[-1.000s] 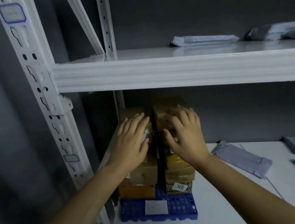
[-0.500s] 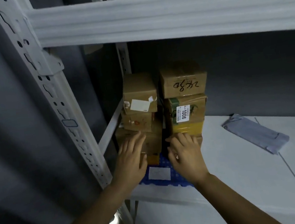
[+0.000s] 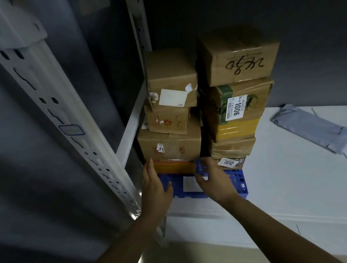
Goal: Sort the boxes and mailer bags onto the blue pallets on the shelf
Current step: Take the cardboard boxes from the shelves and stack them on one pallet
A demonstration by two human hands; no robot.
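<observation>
Step in hand, by judgement: squaring the loaded blue pallet (image 3: 237, 180) at the shelf's (image 3: 294, 182) 9 o'clock end. Boxes (image 3: 238, 62) stand on it in two stacks. The left hand (image 3: 153, 186), fingers straight, touches the pallet's 9 o'clock corner. The right hand (image 3: 214, 181) rests on its front with fingers bent; grip cannot be told. A mailer bag (image 3: 312, 127) lies loose at 3 o'clock and likely needs fetching next.

Both my arms reach forward. My left hand (image 3: 153, 186) stands edge-up, fingers straight; my right hand (image 3: 214, 181), just beside it, bends its fingers down.
</observation>
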